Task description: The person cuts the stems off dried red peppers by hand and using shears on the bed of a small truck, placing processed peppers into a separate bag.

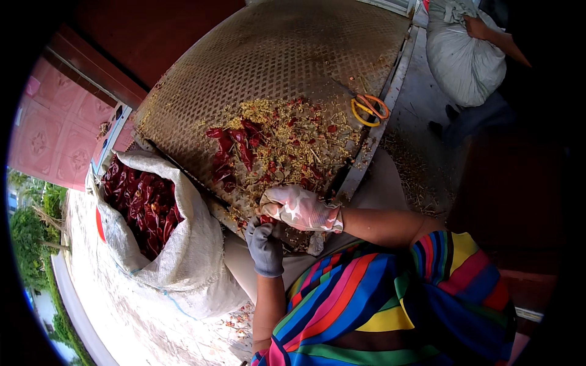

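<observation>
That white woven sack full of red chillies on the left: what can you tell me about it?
The white woven plastic sack stands open on the pale ground, its mouth rolled back into a thick rim. It is filled nearly to the top with dried, wrinkled dark red chillies. The cloth looks coarse and creased, with a thin blue thread along its lower side. It leans against the edge of the perforated metal sorting table, just left of the grey-gloved left hand, which does not touch it.
</observation>
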`<act>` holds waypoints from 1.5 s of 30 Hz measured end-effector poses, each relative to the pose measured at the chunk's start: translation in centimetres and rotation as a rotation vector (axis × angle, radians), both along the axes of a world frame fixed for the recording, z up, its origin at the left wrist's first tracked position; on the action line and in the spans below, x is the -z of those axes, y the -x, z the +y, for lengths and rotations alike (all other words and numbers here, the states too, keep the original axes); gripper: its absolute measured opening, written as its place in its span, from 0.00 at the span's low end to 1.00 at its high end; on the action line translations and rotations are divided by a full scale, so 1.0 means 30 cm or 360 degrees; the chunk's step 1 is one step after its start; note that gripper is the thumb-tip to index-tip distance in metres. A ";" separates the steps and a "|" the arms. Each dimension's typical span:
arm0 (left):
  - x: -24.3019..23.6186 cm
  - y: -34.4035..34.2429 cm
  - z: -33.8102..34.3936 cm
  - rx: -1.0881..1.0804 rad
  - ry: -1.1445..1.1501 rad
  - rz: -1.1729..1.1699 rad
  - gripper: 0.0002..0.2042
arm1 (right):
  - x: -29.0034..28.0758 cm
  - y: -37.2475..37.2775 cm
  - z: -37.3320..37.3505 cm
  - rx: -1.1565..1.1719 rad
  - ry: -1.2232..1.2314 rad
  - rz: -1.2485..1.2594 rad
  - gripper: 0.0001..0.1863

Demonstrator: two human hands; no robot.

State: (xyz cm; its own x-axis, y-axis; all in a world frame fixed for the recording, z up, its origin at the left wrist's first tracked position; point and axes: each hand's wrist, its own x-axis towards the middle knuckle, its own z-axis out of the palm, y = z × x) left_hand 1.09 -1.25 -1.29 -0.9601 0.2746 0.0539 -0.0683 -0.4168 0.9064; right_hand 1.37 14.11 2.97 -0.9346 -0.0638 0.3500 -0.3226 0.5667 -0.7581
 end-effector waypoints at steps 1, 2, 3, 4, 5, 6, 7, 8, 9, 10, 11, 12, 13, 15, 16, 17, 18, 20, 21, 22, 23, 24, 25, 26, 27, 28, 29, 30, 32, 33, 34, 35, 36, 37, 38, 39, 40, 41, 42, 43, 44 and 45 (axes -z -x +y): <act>0.027 0.006 0.003 -0.0177 0.0305 0.0321 0.02 | 0.002 0.013 -0.017 0.0024 0.0019 -0.0094 0.15; 0.053 0.012 0.008 -0.0388 0.0586 0.0594 0.02 | -0.004 0.015 -0.009 -0.0026 0.0225 -0.0303 0.14; 0.057 0.016 0.009 -0.0364 0.0501 0.0522 0.03 | -0.030 0.021 -0.004 -0.0083 0.0433 -0.0508 0.14; 0.054 0.019 0.013 -0.0339 0.0418 0.0457 0.04 | 0.048 0.040 0.001 -0.0177 0.0823 -0.0573 0.14; 0.049 0.024 0.016 -0.0314 0.0336 0.0394 0.06 | 0.122 0.060 0.004 -0.0259 0.1217 -0.0632 0.15; 0.023 0.029 0.031 -0.0412 0.0647 0.0844 0.05 | 0.065 0.032 0.013 -0.0228 0.1677 -0.0893 0.15; 0.009 0.033 0.041 -0.0508 0.0958 0.1296 0.05 | 0.111 0.032 0.037 -0.0460 0.2021 -0.0943 0.18; 0.017 0.035 0.032 -0.0112 0.0504 0.0701 0.03 | 0.157 0.026 0.061 -0.0680 0.2354 -0.1031 0.22; -0.001 0.037 0.032 0.0067 0.0036 0.0041 0.02 | 0.126 0.054 0.063 -0.0564 0.2415 -0.0973 0.18; -0.023 0.037 0.039 0.0141 -0.0167 -0.0171 0.01 | 0.095 0.078 0.062 -0.0447 0.2474 -0.0915 0.15; -0.050 0.036 0.049 0.0216 -0.0371 -0.0380 0.00 | 0.081 0.101 0.079 -0.0657 0.2280 -0.0689 0.12; -0.048 0.020 0.045 0.0223 -0.0343 -0.0404 0.10 | -0.006 0.074 0.102 -0.0388 0.1518 -0.0548 0.12; -0.101 -0.004 0.063 0.0144 -0.0309 -0.0503 0.13 | -0.097 0.047 0.131 -0.0067 0.0748 -0.0451 0.13; -0.091 -0.006 0.048 0.0378 -0.0415 -0.0530 0.14 | -0.092 0.055 0.178 -0.0090 -0.0020 -0.0377 0.12; -0.105 -0.003 0.049 0.0415 -0.0428 -0.0545 0.15 | -0.094 0.054 0.203 -0.0129 -0.0332 -0.0322 0.12; -0.117 -0.003 0.048 0.0424 -0.0458 -0.0556 0.15 | -0.096 0.064 0.217 -0.0156 -0.0500 -0.0315 0.12; -0.131 -0.003 0.049 0.0431 -0.0491 -0.0561 0.15 | -0.099 0.077 0.230 -0.0182 -0.0642 -0.0321 0.12; -0.133 0.000 0.042 0.0467 -0.0475 -0.0538 0.15 | -0.119 0.117 0.244 -0.0219 -0.0825 -0.0344 0.12; -0.128 -0.003 0.048 0.0505 -0.0431 -0.0537 0.15 | -0.116 0.139 0.248 -0.0191 -0.0896 -0.0348 0.12; -0.134 -0.004 0.042 0.0542 -0.0441 -0.0577 0.15 | -0.115 0.166 0.243 -0.0185 -0.0964 -0.0329 0.12; -0.136 -0.010 0.036 0.0579 -0.0452 -0.0618 0.15 | -0.104 0.177 0.237 -0.0172 -0.1026 -0.0382 0.13; -0.142 -0.017 0.026 0.0594 -0.0451 -0.0581 0.14 | -0.105 0.199 0.218 -0.0176 -0.1095 -0.0418 0.14; -0.147 -0.022 0.020 0.0607 -0.0439 -0.0547 0.14 | -0.103 0.226 0.203 -0.0182 -0.1164 -0.0477 0.15; -0.155 -0.026 0.018 0.0612 -0.0447 -0.0558 0.14 | -0.107 0.253 0.194 -0.0182 -0.1240 -0.0548 0.16; -0.158 -0.024 0.012 0.0613 -0.0450 -0.0571 0.14 | -0.112 0.281 0.182 -0.0186 -0.1304 -0.0595 0.17; -0.153 -0.024 0.008 0.0653 -0.0440 -0.0549 0.13 | -0.113 0.299 0.177 -0.0178 -0.1342 -0.0629 0.18; -0.159 -0.018 0.001 0.0687 -0.0454 -0.0508 0.11 | -0.105 0.334 0.180 -0.0128 -0.1281 -0.0490 0.16; -0.138 -0.017 -0.001 0.0670 -0.0478 -0.0558 0.09 | -0.116 0.347 0.175 -0.0092 -0.1137 -0.0419 0.15; -0.115 -0.025 0.003 0.0691 -0.0538 -0.0618 0.08 | -0.081 0.416 0.167 0.0024 -0.0899 -0.0407 0.17; -0.108 -0.026 0.008 0.0722 -0.0584 -0.0615 0.08 | -0.075 0.451 0.167 0.0050 -0.0952 -0.0364 0.19; -0.099 -0.036 0.005 0.0686 -0.0570 -0.0694 0.07 | -0.072 0.470 0.156 0.0077 -0.1126 -0.0307 0.22; -0.085 -0.044 0.005 0.0681 -0.0585 -0.0737 0.07 | -0.061 0.493 0.144 0.0091 -0.1279 -0.0277 0.25; -0.072 -0.049 0.004 0.0730 -0.0612 -0.0744 0.08 | -0.047 0.517 0.131 0.0093 -0.1400 -0.0269 0.28; -0.082 -0.048 0.009 0.0795 -0.0635 -0.0746 0.09 | -0.033 0.543 0.132 0.0108 -0.1474 -0.0289 0.29; -0.100 -0.050 0.013 0.0823 -0.0614 -0.0718 0.10 | -0.019 0.568 0.137 0.0095 -0.1507 -0.0372 0.29; -0.124 -0.056 0.019 0.0852 -0.0594 -0.0690 0.11 | -0.009 0.597 0.142 0.0076 -0.1569 -0.0446 0.31; -0.123 -0.062 0.020 0.0899 -0.0618 -0.0666 0.12 | 0.002 0.613 0.137 0.0043 -0.1626 -0.0523 0.32; -0.124 -0.063 0.021 0.0866 -0.0565 -0.0659 0.11 | 0.004 0.637 0.139 -0.0027 -0.1801 -0.0606 0.32; -0.111 -0.068 0.021 0.0866 -0.0573 -0.0675 0.11 | 0.015 0.649 0.138 -0.0119 -0.1968 -0.0699 0.34; -0.103 -0.069 0.019 0.0868 -0.0581 -0.0691 0.11 | 0.030 0.644 0.148 -0.0124 -0.1930 -0.0645 0.33; -0.099 -0.064 0.012 0.0871 -0.0572 -0.0700 0.11 | 0.042 0.650 0.151 -0.0133 -0.1893 -0.0580 0.33; -0.091 -0.066 0.012 0.0866 -0.0596 -0.0747 0.11 | 0.057 0.650 0.160 -0.0139 -0.1856 -0.0521 0.33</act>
